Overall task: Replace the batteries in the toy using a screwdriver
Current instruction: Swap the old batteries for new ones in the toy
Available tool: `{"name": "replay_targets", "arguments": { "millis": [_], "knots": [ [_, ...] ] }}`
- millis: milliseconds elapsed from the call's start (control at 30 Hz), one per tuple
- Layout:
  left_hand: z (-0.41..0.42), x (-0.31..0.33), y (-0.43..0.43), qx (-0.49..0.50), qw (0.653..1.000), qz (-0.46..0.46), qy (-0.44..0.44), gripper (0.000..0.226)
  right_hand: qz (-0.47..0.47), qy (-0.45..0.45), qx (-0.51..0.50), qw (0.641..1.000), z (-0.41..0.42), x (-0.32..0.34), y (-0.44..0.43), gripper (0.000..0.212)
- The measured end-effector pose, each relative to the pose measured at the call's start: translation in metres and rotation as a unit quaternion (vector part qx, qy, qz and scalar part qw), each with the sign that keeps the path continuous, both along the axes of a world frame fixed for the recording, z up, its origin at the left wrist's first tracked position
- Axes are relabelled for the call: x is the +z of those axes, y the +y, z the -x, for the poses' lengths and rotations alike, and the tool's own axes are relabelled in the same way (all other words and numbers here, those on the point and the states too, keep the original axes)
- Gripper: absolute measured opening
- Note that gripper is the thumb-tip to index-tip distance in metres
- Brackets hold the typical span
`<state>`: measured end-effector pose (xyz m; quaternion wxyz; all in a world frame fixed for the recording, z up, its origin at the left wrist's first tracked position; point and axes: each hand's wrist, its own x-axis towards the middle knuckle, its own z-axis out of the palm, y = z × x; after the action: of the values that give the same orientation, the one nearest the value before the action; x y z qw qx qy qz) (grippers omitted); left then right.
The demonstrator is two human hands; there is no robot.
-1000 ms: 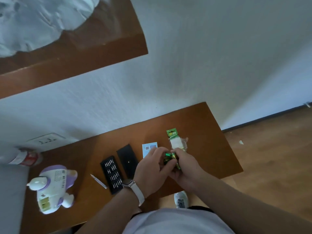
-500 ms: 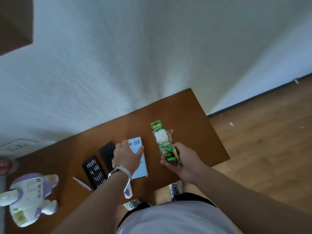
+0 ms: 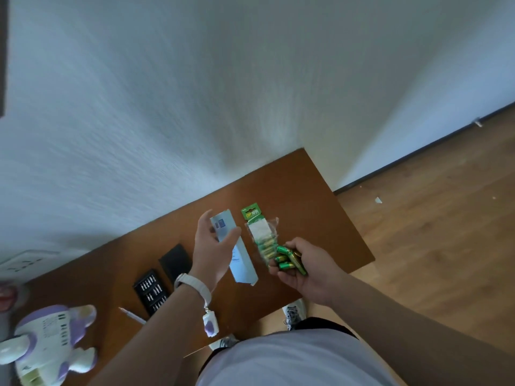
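My right hand (image 3: 312, 271) is cupped palm up over the table's right part, shut on several loose green batteries (image 3: 289, 260). Just behind it a clear battery pack (image 3: 260, 232) with a green header lies on the brown table (image 3: 306, 201). My left hand (image 3: 211, 254) grips the upper end of a pale blue box (image 3: 242, 263), which is tilted up on its edge. The white and purple toy (image 3: 50, 338) lies at the table's near left corner. A thin screwdriver (image 3: 132, 316) lies between the toy and a black bit tray (image 3: 150, 291).
A black lid (image 3: 175, 263) lies behind the bit tray. A small white and purple piece (image 3: 209, 324) dangles below my left wrist. A wall socket (image 3: 25, 263) and a red and white object (image 3: 5, 296) are at the far left. Wooden floor lies to the right.
My hands have parted from the batteries they held together. The left one moved to the blue box, gripped it and tipped it up. The right one keeps the batteries.
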<state>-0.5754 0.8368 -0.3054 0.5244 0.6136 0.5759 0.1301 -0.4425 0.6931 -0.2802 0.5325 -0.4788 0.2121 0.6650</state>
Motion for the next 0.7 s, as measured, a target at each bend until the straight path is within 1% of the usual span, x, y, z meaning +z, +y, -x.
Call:
{"name": "replay_targets", "arguments": {
  "millis": [67,133,200,300,400,467,567,700],
  "knots": [
    [0.003,0.023,-0.001,-0.027,0.998,-0.003,-0.062,0.059,-0.012,0.001,0.008,1.0,0.002,0.004,0.005,0.031],
    [0.012,0.043,0.002,-0.063,0.993,-0.005,-0.099,0.055,-0.024,0.0,0.02,1.0,0.004,0.008,0.012,0.031],
    [0.026,0.059,0.007,-0.096,0.987,0.008,-0.127,0.056,-0.038,-0.001,0.035,0.999,0.006,0.013,0.02,0.031],
    [0.045,0.08,0.013,-0.123,0.977,0.021,-0.174,0.059,-0.063,0.0,0.062,0.996,0.011,0.02,0.029,0.023],
    [0.064,0.098,0.015,-0.101,0.971,-0.006,-0.218,0.062,-0.075,-0.006,0.088,0.993,0.017,0.026,0.038,0.021],
    [0.075,0.107,0.015,-0.068,0.968,-0.016,-0.243,0.069,-0.069,-0.017,0.102,0.992,0.022,0.028,0.042,0.019],
    [0.094,0.116,0.015,-0.002,0.958,0.001,-0.287,0.083,-0.065,-0.023,0.14,0.988,0.03,0.032,0.047,0.019],
    [0.113,0.121,0.014,0.035,0.941,0.039,-0.334,0.085,-0.085,-0.039,0.198,0.976,0.04,0.039,0.052,0.027]
  ]
}}
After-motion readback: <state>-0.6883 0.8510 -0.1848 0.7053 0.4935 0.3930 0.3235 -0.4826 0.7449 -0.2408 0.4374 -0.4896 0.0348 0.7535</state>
